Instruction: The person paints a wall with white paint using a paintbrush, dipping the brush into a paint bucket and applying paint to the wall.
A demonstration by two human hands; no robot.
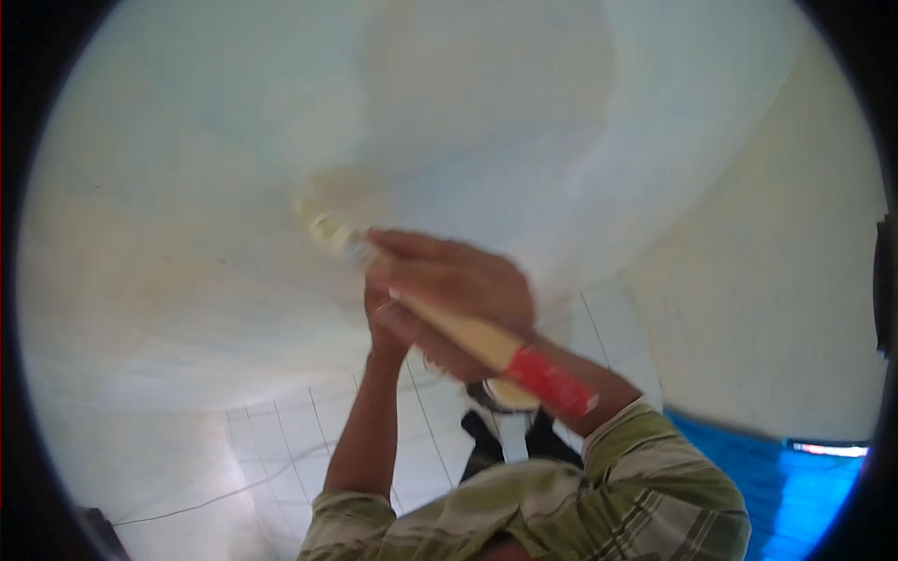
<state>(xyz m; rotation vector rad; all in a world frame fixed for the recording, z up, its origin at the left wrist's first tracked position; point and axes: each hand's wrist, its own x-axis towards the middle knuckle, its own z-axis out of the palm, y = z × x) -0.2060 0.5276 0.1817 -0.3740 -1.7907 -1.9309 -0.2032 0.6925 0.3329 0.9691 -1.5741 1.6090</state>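
Note:
My right hand (468, 290) is closed round the wooden handle of a paintbrush (477, 337). The handle's end is red and points down to the right. Pale, wet-looking paint covers the bristles (327, 229), which are at the wall (215, 159), though blur hides whether they touch it. My left hand (382, 327) is raised just behind the right one, which covers most of its fingers; whether it grips anything does not show. A shadow falls on the wall above the hands.
Below my hands, a round container (513, 395) with pale contents is partly hidden by the brush handle and arm. My feet (482, 444) stand on white floor tiles (430, 439). A second wall (767, 271) meets the first at right. Blue sheeting (776, 486) lies lower right; a thin cable (206, 503) runs lower left.

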